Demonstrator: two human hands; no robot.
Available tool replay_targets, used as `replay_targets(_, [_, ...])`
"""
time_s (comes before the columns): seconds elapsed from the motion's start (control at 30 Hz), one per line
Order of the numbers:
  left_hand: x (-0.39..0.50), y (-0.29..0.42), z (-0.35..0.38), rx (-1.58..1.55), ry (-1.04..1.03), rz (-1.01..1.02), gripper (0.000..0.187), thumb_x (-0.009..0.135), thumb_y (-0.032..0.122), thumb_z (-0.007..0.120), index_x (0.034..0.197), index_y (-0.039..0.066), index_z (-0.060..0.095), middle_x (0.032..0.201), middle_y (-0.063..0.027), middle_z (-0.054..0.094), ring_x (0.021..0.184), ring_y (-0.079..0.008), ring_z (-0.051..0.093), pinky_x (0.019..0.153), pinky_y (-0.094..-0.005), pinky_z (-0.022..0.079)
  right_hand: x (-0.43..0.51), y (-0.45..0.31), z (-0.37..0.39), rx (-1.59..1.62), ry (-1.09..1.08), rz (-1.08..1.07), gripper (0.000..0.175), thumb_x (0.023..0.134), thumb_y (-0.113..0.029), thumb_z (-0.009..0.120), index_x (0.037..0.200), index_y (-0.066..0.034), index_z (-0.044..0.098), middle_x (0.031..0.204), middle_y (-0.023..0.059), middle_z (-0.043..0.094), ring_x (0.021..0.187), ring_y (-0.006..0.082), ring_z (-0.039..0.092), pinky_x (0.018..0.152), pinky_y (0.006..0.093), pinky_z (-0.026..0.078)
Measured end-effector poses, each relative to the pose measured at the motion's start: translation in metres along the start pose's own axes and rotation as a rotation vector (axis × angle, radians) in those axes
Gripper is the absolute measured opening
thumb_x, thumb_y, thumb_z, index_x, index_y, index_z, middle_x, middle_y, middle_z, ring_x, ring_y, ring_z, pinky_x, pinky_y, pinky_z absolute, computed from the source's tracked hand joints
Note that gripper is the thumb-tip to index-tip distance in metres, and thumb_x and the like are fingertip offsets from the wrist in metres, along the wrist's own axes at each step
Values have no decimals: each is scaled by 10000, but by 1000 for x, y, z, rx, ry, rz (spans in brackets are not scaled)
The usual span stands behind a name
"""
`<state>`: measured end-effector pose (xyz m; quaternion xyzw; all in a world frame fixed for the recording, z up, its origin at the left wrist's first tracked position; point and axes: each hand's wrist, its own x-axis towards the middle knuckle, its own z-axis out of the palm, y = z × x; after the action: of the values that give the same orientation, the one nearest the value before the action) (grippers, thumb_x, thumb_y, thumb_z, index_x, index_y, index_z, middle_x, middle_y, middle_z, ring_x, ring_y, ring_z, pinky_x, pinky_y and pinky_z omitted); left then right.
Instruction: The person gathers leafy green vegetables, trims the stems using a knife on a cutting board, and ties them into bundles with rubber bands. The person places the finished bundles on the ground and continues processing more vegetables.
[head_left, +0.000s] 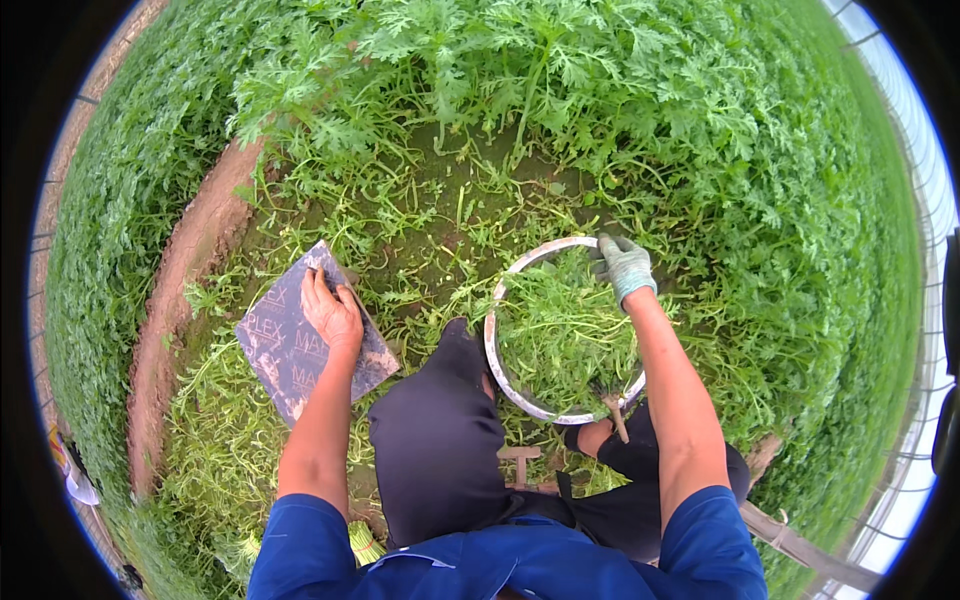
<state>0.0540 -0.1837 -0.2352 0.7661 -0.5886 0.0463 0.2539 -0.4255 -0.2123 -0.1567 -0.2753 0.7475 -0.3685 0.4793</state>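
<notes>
My bare left hand rests on a flat dark board with printed writing and muddy smears, its fingers bent near the top corner; whether they grip anything is unclear. My right hand, in a grey-green knit glove, is at the upper right rim of a round white-rimmed tub, its fingers curled at the edge. Leafy green cuttings fill the tub. A tool with a wooden handle leans on the lower right rim, its head among the leaves.
Tall leafy plants stand ahead and on both sides. Cut stems litter the soil. A bare earth ridge curves along the left. Below lies a bundle of stems. Beneath me is a wooden piece; a wooden bar is at lower right.
</notes>
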Motion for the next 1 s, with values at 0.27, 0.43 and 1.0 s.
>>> replay_targets(0.27, [4, 9, -10, 61, -65, 16, 492, 913, 139, 587, 1378, 3, 502, 1458, -228, 454, 1336, -399, 432, 1126, -481, 335, 171, -22, -51, -698, 660, -212, 358, 846, -342, 672, 1095, -93, 734, 1074, 160, 729, 1056, 332, 678, 930, 390, 509])
replay_targets(0.43, [2, 9, -12, 73, -96, 28, 492, 938, 146, 566, 1404, 8, 492, 1464, -224, 445, 1343, -386, 430, 1131, -463, 335, 230, -35, -83, -1133, 448, 51, 450, 913, -352, 645, 1283, -96, 633, 1285, 178, 646, 1187, 382, 613, 994, 451, 501])
replay_targets(1.0, [3, 3, -7, 81, -43, 52, 488, 904, 150, 593, 1362, 1, 513, 1442, -233, 466, 1318, -408, 449, 1117, -482, 351, 2, -104, -123, -688, -4, 52, 352, 923, -330, 677, 988, 10, 734, 662, 62, 665, 572, 124, 586, 575, 295, 494])
